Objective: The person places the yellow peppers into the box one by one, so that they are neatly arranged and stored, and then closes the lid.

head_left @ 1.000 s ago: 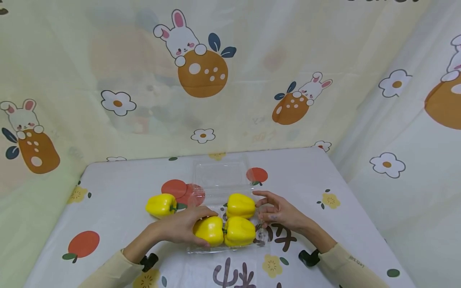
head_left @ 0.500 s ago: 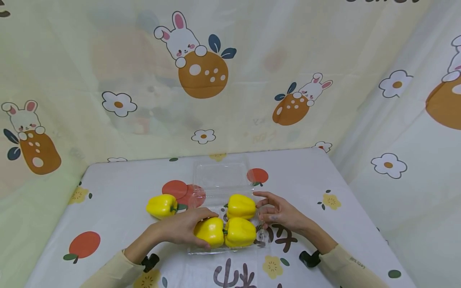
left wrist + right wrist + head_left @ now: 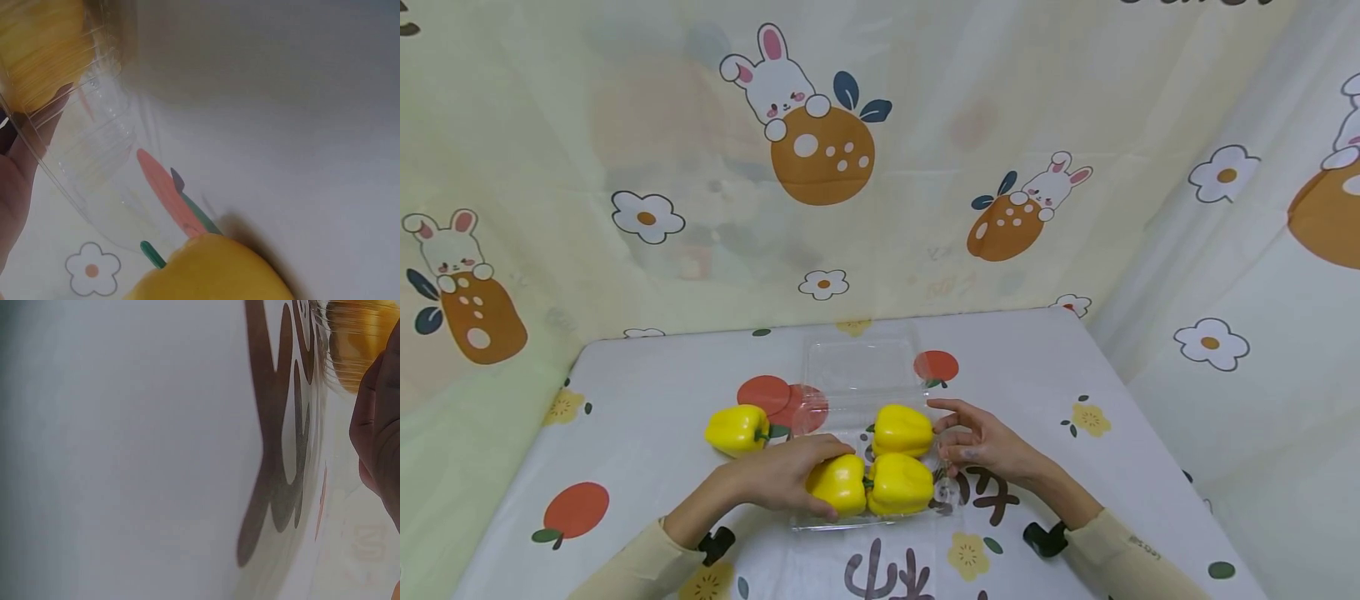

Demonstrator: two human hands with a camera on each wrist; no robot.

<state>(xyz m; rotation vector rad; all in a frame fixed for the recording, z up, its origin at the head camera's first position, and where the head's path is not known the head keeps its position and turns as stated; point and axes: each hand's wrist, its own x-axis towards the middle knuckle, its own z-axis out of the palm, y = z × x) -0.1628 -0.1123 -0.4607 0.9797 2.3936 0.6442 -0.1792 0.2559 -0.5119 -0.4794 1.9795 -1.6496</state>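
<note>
- The left hand (image 3: 782,482) is wrapping thumb and fingers round the near-left pepper (image 3: 838,483) in the clear tray (image 3: 880,518), and it is barely shifting: compared with a second ago this pepper is sitting a touch further right, now pressed against the near-right pepper (image 3: 901,483).
- That small slide suggests the pepper is being settled into its spot rather than lifted; the grip is not yet letting go.
- The right hand (image 3: 977,442) is hovering just right of the tray with fingers loosely spread and half bent, holding nothing; its fingertips are lying near the far pepper (image 3: 902,429) and the tray's right wall, and whether they are touching is hard to tell.
- The held pepper is lying on its side, long axis running left to right, stem end pointing right toward its neighbour; a dark green stem is showing in the seam between the two.
- The near-right pepper is lying the same way, with its stem end pointing left into that seam.
- The far pepper is sitting behind them in the tray, also on its side.
- A fourth pepper (image 3: 736,428) is lying outside, left of the tray on the table (image 3: 647,400), stem pointing right.
- The tray's open lid (image 3: 857,362) is lying flat on the far side.
</note>
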